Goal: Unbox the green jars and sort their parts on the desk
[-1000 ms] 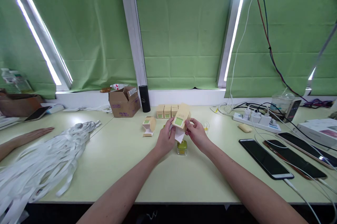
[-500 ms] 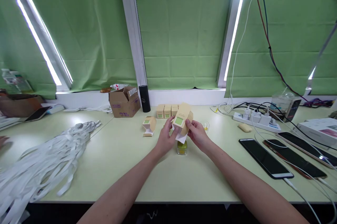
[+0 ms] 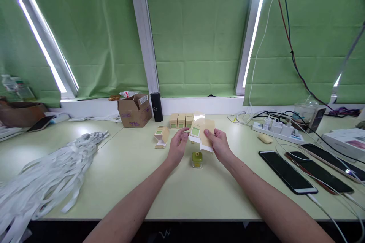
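Observation:
My right hand pinches the right side of a small cream carton, which is partly flattened with its white-lined flaps hanging down. At the carton's left edge is my left hand, its fingertips close to it and its fingers apart. Below the carton a small glass jar with yellow-green contents stands on the table. An opened cream carton lies to the left. Behind, several closed cream boxes stand in a row, the right end hidden by the held carton.
White straps spread over the left side. A cardboard box and black cylinder stand at the back. Phones, a power strip and cables occupy the right.
The carton has turned and spread flatter, shifting slightly right. My left fingers have loosened from it, and the jar shows fully. A hand at the far left edge has gone from view.

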The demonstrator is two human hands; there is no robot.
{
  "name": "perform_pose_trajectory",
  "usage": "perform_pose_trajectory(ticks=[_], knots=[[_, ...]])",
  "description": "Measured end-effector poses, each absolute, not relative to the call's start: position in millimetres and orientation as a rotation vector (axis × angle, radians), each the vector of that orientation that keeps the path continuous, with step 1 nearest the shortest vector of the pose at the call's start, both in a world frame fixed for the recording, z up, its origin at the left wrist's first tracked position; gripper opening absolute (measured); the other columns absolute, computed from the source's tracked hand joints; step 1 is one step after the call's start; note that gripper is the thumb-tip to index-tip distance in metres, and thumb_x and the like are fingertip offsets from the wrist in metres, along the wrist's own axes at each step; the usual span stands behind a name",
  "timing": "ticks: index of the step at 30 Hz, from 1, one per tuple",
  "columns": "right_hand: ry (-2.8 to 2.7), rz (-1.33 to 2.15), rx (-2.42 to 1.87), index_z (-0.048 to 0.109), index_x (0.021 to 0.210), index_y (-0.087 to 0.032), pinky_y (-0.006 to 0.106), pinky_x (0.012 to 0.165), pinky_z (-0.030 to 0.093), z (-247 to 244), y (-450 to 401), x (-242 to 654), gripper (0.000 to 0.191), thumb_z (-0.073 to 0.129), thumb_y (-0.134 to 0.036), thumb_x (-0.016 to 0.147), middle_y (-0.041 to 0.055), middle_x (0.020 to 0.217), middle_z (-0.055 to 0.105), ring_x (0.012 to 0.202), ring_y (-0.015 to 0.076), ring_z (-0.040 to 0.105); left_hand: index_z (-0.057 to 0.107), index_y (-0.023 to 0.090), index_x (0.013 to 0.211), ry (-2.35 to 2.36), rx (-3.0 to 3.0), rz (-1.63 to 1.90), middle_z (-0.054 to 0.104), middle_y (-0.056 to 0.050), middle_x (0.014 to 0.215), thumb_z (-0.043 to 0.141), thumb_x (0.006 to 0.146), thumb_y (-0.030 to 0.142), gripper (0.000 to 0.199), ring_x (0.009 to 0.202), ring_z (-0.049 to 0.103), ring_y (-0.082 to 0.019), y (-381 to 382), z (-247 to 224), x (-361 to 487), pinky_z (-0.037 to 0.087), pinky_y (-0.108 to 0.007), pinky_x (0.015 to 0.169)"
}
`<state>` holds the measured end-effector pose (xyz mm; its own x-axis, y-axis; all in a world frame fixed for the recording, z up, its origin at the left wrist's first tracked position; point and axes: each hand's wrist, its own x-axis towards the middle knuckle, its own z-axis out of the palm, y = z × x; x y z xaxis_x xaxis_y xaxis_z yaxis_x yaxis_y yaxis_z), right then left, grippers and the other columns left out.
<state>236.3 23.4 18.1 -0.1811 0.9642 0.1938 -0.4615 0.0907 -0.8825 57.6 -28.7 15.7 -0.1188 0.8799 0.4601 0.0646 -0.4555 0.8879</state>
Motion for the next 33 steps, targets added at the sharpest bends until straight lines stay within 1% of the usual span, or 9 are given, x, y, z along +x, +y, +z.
perform_pose_trajectory(ticks=[4,8,12,15,19,24,27,29,33], knots=[[-1.085,1.419,-0.658,0.075,0.099,-0.018,0.042,0.080,0.063,18.8,23.4,235.5,0.054,0.092,-0.055,0.063,0.0111,0.102,0.082,0.088,0.0299,0.078,0.069,0.018,0.117,1.122,1.541,1.642,0.077,-0.011,0.109,0.066,0.091,0.061,0.050,0.101,0.071,-0.025,-23.6,12.7,56.3,0.054,-0.035,0.088],[-1.171,1.385,-0.653,0.075,0.100,-0.019,0.041,0.082,0.063,19.9,20.5,232.1,0.054,0.087,-0.061,0.068,0.0109,0.107,0.081,0.094,0.0292,0.077,0.068,0.017,0.117,1.077,1.529,1.630,0.076,-0.012,0.110,0.070,0.088,0.061,0.052,0.103,0.071,-0.026,-20.1,11.6,56.5,0.055,-0.037,0.091],[-1.281,1.348,-0.649,0.075,0.104,-0.019,0.041,0.083,0.062,21.0,16.0,228.3,0.058,0.085,-0.065,0.069,0.0108,0.109,0.080,0.097,0.0295,0.076,0.068,0.018,0.116,1.056,1.554,1.643,0.076,-0.011,0.109,0.071,0.089,0.059,0.049,0.096,0.071,-0.023,-19.6,12.4,55.2,0.056,-0.035,0.086],[-1.341,1.299,-0.636,0.075,0.104,-0.019,0.043,0.084,0.062,21.4,14.5,226.5,0.060,0.083,-0.068,0.070,0.0108,0.108,0.080,0.097,0.0297,0.075,0.069,0.019,0.116,1.052,1.590,1.649,0.075,-0.010,0.107,0.070,0.090,0.056,0.045,0.093,0.070,-0.022,-20.9,13.5,54.0,0.056,-0.033,0.083],[-1.423,1.218,-0.608,0.074,0.105,-0.020,0.043,0.082,0.061,23.7,13.3,226.1,0.058,0.081,-0.068,0.072,0.0103,0.103,0.079,0.096,0.0293,0.073,0.069,0.020,0.111,1.107,1.647,1.675,0.074,-0.008,0.105,0.077,0.087,0.049,0.039,0.092,0.068,-0.021,-22.7,15.0,54.5,0.055,-0.033,0.083],[-1.523,1.080,-0.600,0.070,0.114,-0.022,0.037,0.079,0.059,30.1,11.2,233.8,0.048,0.078,-0.055,0.080,0.0097,0.111,0.075,0.091,0.0227,0.069,0.066,0.020,0.099,1.231,1.716,1.942,0.070,-0.006,0.095,0.077,0.087,0.039,0.025,0.090,0.066,-0.021,-24.6,19.8,52.4,0.054,-0.035,0.082],[-1.561,0.976,-0.659,0.068,0.115,-0.022,0.033,0.073,0.056,31.4,14.5,239.8,0.040,0.072,-0.047,0.084,0.0088,0.115,0.073,0.087,0.0188,0.066,0.066,0.021,0.097,1.346,1.943,2.186,0.069,-0.007,0.099,0.076,0.088,0.031,0.016,0.100,0.064,-0.024,-27.1,25.7,47.1,0.054,-0.040,0.088],[-1.593,0.940,-0.703,0.068,0.113,-0.022,0.031,0.069,0.054,30.4,18.5,242.5,0.035,0.068,-0.042,0.085,0.0079,0.111,0.073,0.082,0.0174,0.064,0.067,0.023,0.096,1.358,2.180,2.304,0.072,-0.007,0.101,0.074,0.089,0.022,0.010,0.106,0.062,-0.026,-29.0,29.7,42.7,0.053,-0.045,0.093],[-1.768,0.822,-0.796,0.070,0.104,-0.020,0.028,0.064,0.049,25.0,23.1,246.6,0.025,0.062,-0.028,0.081,0.0054,0.099,0.074,0.073,0.0158,0.061,0.067,0.025,0.096,1.305,2.631,2.326,0.078,-0.005,0.105,0.066,0.087,0.003,0.024,0.111,0.057,-0.027,-32.7,35.1,35.5,0.052,-0.048,0.092]])
